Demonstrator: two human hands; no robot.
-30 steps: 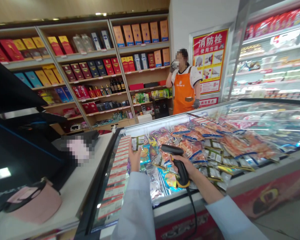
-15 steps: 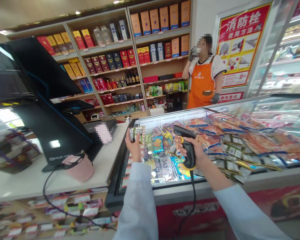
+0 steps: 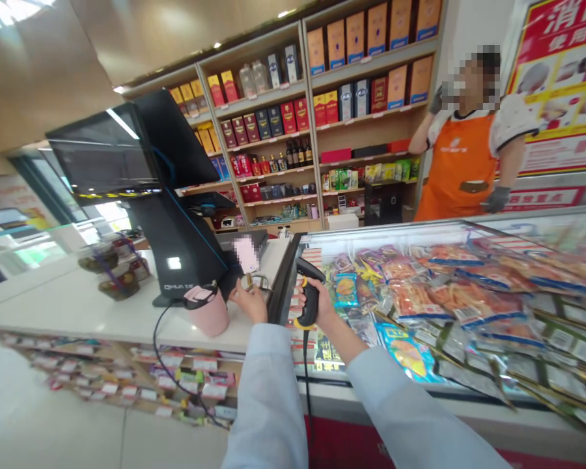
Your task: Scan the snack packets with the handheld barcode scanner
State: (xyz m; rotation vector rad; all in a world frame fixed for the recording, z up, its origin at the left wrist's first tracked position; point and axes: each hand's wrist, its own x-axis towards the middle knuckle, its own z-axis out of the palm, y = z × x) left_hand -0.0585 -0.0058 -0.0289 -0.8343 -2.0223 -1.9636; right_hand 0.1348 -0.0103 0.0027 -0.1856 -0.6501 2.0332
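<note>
My left hand (image 3: pixel 248 302) rests low over the white counter (image 3: pixel 78 309), palm up with the fingers apart. A small gold-and-dark item (image 3: pixel 254 281) sits just beyond its fingertips, too small to name, and I cannot tell whether they touch. My right hand (image 3: pixel 324 306) grips a black barcode scanner (image 3: pixel 309 293) with a yellow band, above the near corner of a glass-topped freezer chest (image 3: pixel 385 231). Its curly cable hangs down. Colourful sealed food packets (image 3: pixel 459 303) fill the chest. The small packet seen earlier does not show.
A black POS terminal (image 3: pixel 176 241) and a pink cup (image 3: pixel 211 312) stand on the counter. A person in an orange apron and grey gloves (image 3: pixel 469 156) stands beyond the chest. Shelves of boxed liquor (image 3: pixel 283 117) rise behind. Labelled goods fill a low shelf under the counter.
The view has swung left. My left hand has dropped from above the chest to the counter, and the small packet no longer shows in it. The scanner has moved left with my right hand.
</note>
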